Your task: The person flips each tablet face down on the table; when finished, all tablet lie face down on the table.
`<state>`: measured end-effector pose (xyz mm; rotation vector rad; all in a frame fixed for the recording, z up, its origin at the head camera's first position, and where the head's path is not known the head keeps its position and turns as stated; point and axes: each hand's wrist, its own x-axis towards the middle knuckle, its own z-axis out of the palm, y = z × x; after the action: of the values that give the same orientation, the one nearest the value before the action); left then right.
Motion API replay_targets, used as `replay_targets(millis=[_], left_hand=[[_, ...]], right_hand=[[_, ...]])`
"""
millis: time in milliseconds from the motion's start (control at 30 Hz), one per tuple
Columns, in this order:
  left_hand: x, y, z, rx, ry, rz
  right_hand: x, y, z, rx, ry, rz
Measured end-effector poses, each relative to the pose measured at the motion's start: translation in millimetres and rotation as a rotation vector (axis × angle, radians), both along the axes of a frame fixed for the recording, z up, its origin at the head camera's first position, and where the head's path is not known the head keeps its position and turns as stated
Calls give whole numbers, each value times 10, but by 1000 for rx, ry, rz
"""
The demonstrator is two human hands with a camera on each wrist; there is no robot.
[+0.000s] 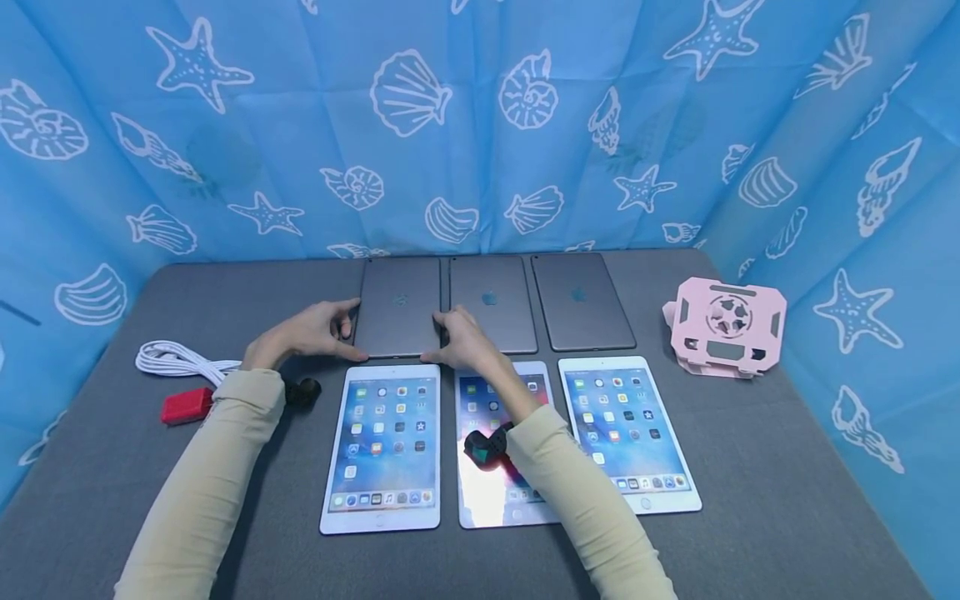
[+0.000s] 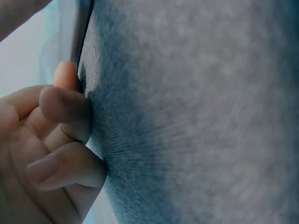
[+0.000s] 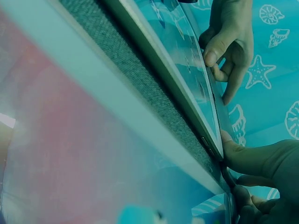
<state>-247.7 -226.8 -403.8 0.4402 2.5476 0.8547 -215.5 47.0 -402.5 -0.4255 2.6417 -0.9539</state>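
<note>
The middle white tablet (image 1: 487, 412) is showing glossy glass, reflecting glare. Behind it, three grey tablets (image 1: 491, 321) are presenting smooth, matt, metal-looking backs. Beneath it, grey table cover (image 1: 750, 483) is displaying rough woven cloth. Right of it, a pink stand (image 1: 757, 321) is exhibiting plastic-looking walls.

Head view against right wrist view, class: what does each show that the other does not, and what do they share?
Only the head view: the pink case, the white cable and the red block.

Only the right wrist view: small side buttons on the edge of a white tablet.

Both: the left hand and right hand at the leftmost gray tablet, and the blue curtain.
</note>
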Motion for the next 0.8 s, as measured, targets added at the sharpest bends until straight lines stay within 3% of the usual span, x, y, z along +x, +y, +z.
replay_targets(millis=[200, 800], left_hand=[[-2, 26, -24, -44, 15, 9], [17, 8, -54, -55, 25, 29]], right_hand=[[-7, -6, -14, 8, 19, -5], [-19, -9, -30, 1, 21, 14]])
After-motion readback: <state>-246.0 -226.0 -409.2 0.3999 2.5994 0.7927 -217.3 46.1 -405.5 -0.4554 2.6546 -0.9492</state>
